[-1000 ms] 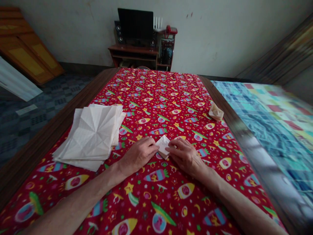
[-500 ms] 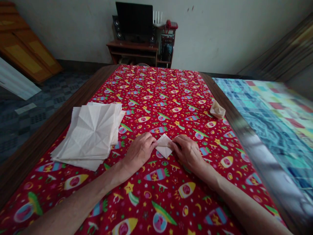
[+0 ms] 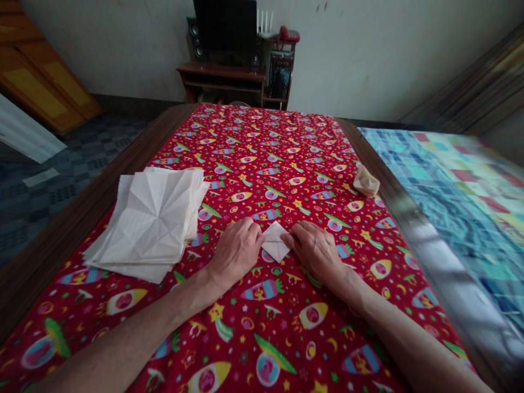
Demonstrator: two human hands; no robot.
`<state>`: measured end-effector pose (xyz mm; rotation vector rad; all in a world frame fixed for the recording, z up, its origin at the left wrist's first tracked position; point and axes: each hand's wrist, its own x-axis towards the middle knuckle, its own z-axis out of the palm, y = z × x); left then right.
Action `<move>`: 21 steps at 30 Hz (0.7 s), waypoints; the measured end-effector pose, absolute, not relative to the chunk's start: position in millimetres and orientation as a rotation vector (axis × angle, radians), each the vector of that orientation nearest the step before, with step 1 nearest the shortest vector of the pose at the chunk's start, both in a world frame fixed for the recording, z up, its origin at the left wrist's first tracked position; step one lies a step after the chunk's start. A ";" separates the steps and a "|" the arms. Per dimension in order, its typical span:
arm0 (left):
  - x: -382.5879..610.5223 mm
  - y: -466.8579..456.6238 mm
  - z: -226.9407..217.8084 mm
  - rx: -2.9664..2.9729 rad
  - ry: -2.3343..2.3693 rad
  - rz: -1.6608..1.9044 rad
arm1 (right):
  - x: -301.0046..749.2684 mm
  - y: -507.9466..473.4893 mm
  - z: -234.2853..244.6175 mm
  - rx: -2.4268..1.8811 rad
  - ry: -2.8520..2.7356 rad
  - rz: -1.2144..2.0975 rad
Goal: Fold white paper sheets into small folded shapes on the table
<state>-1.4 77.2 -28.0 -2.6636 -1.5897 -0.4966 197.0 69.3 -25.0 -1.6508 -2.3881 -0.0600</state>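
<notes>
A small folded white paper piece (image 3: pixel 275 242) lies on the red patterned tablecloth (image 3: pixel 266 164) between my hands. My left hand (image 3: pixel 236 251) rests knuckles up, its curled fingers pinching the paper's left edge. My right hand (image 3: pixel 314 250) presses its fingertips on the paper's right corner. Left of my left hand sits a stack of creased white paper sheets (image 3: pixel 151 218).
A finished small cream paper figure (image 3: pixel 365 181) sits near the table's right edge. Beyond the table stand a wooden desk (image 3: pixel 223 76) with a dark monitor (image 3: pixel 226 22) and speakers. A blue checked bedcover (image 3: pixel 458 185) lies to the right.
Both hands shifted slightly on the small paper, the right fingers moving closer onto its corner. The camera tilted a little downward.
</notes>
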 end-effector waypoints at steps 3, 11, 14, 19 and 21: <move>-1.2 76.6 -28.1 -2.643 -1.582 -0.500 | 196.1 69.4 -24.0 -1.666 -2.397 -0.061; -5.2 82.5 -30.5 -2.685 -1.582 -0.715 | 196.2 69.9 -24.4 -1.643 -2.381 -0.063; -6.6 77.9 -29.6 -2.790 -1.284 -0.771 | 196.5 69.7 -25.8 -1.620 -2.372 -0.078; -8.3 57.2 -31.0 -2.937 -1.031 -0.525 | 196.0 68.6 -26.6 -1.597 -2.364 -0.089; -9.1 51.7 -32.6 -2.967 -1.072 -0.452 | 195.3 68.2 -25.9 -1.600 -2.358 -0.089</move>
